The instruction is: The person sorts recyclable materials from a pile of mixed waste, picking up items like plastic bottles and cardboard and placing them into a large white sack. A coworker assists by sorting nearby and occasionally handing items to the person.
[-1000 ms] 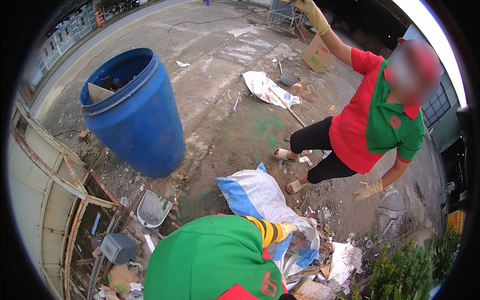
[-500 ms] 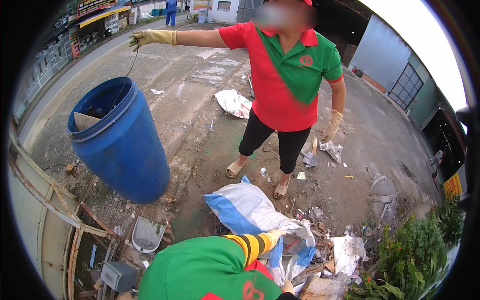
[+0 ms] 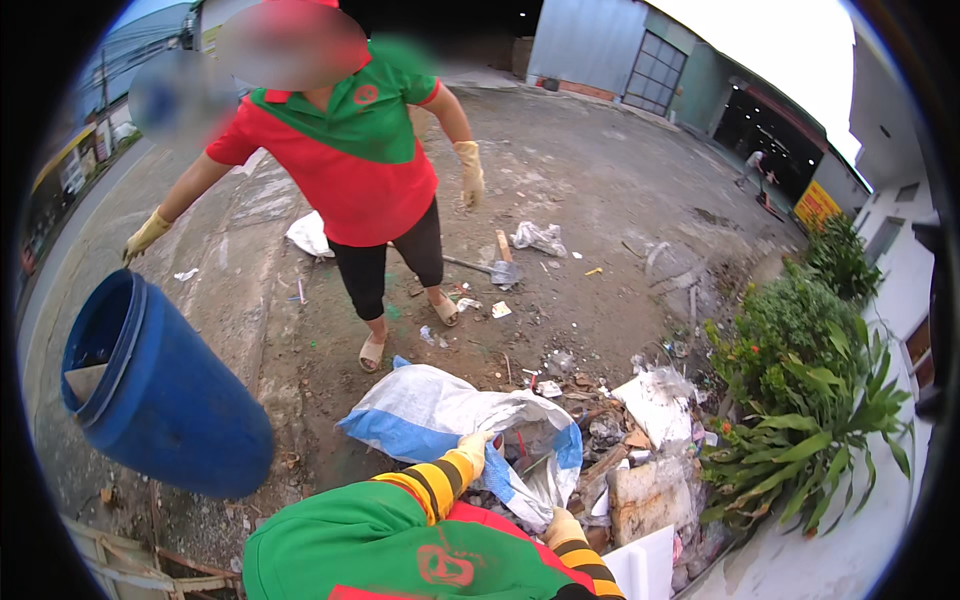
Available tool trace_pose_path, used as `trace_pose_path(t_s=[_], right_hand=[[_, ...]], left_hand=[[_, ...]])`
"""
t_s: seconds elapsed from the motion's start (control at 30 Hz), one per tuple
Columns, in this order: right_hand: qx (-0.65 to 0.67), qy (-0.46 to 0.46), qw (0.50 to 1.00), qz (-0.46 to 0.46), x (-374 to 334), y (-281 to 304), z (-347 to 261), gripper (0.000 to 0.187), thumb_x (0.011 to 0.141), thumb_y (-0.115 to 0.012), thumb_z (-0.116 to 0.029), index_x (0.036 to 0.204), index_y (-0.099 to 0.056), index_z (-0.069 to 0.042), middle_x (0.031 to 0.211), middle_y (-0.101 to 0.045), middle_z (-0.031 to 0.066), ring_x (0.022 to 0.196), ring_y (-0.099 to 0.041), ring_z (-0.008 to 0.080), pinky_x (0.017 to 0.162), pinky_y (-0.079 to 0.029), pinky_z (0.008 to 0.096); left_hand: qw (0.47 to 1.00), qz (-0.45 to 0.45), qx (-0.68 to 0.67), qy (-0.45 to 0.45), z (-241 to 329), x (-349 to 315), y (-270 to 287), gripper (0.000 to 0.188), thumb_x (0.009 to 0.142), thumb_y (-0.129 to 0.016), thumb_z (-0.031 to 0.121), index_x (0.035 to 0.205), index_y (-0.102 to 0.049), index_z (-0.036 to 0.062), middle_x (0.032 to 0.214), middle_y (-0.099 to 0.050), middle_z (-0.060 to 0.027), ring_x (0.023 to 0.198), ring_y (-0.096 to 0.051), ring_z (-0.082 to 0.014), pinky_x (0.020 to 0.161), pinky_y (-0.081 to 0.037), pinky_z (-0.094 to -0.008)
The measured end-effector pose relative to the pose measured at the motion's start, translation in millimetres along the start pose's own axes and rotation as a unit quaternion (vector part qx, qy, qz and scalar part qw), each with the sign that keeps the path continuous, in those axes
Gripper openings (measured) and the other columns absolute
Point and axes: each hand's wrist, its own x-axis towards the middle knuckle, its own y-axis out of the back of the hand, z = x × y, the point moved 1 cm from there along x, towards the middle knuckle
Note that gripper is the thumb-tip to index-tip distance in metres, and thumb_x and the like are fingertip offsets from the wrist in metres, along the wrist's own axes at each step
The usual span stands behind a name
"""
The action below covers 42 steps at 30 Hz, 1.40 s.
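Observation:
My left hand (image 3: 473,456), in a pale yellow glove, is closed on the near rim of a white and blue woven sack (image 3: 430,405). Farther right, my gloved right hand (image 3: 564,527) grips the same sack at its mouth. The sack lies slack on the ground, its mouth spread toward the right and a little red showing inside. Touching the mouth is a heap of mixed rubbish (image 3: 610,440) with wood scraps and plastic. A dirty pale block (image 3: 652,500) and a white panel (image 3: 645,565) lie beside my right hand.
A blue barrel (image 3: 185,400) holding a board stands left. Beyond the sack a co-worker (image 3: 350,170) in gloves stands with one hand near its rim. A shovel (image 3: 503,272) lies behind them. Green plants (image 3: 800,400) and a white wall (image 3: 830,545) border the right.
My view has swung right. My right hand now shows clearly on the sack, whose mouth is spread wider. The co-worker's outstretched arm has dropped toward the barrel, and their feet have shifted.

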Motion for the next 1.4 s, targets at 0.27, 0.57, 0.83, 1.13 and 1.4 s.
trace_pose_path(t_s=[0.27,0.57,0.83,1.13,1.4], right_hand=[[0.623,-0.289,0.724,-0.058,57,-51,52,0.065,0.094,-0.053,-0.046,0.138,-0.043,0.001,0.142,-0.044,0.0225,0.125,-0.045,0.0382,0.101,-0.037,0.0528],[0.601,-0.274,0.748,-0.059,63,-56,57,0.067,0.093,-0.054,-0.044,0.139,-0.039,0.004,0.143,-0.041,0.0271,0.129,-0.042,0.0391,0.105,-0.034,0.0508],[0.601,-0.257,0.755,-0.056,55,-45,57,0.065,0.092,-0.054,-0.043,0.136,-0.044,0.004,0.139,-0.045,0.0272,0.126,-0.045,0.0397,0.104,-0.035,0.0496],[0.524,-0.233,0.816,-0.071,63,-52,66,0.064,0.091,-0.056,-0.042,0.134,-0.047,0.004,0.139,-0.046,0.0268,0.126,-0.047,0.0395,0.103,-0.036,0.0481],[0.594,-0.283,0.75,-0.058,65,-63,68,0.065,0.091,-0.057,-0.042,0.136,-0.045,0.003,0.142,-0.043,0.026,0.127,-0.045,0.0397,0.104,-0.035,0.0485]], left_hand=[[0.981,-0.181,-0.019,0.068,-25,36,-24,0.048,0.092,-0.059,0.033,0.127,-0.051,0.001,0.123,-0.059,-0.0194,0.105,-0.058,-0.0426,0.091,-0.047,-0.0605],[0.984,-0.174,0.011,0.043,-27,40,-24,0.038,0.088,-0.062,0.035,0.107,-0.062,0.0028,0.101,-0.065,-0.0095,0.085,-0.061,-0.0278,0.079,-0.05,-0.0426],[0.984,-0.176,0.002,0.031,-28,31,-25,0.042,0.089,-0.061,0.035,0.113,-0.06,0.0,0.108,-0.064,-0.0126,0.093,-0.061,-0.0307,0.086,-0.05,-0.0424],[0.979,-0.202,0.003,0.005,-32,45,-22,0.051,0.088,-0.063,0.035,0.122,-0.056,-0.0028,0.115,-0.062,-0.0156,0.099,-0.061,-0.0312,0.09,-0.049,-0.0428],[0.978,-0.206,-0.013,0.027,-42,70,-17,0.051,0.087,-0.064,0.032,0.123,-0.054,-0.0035,0.115,-0.061,-0.0155,0.097,-0.061,-0.0311,0.088,-0.05,-0.042]])
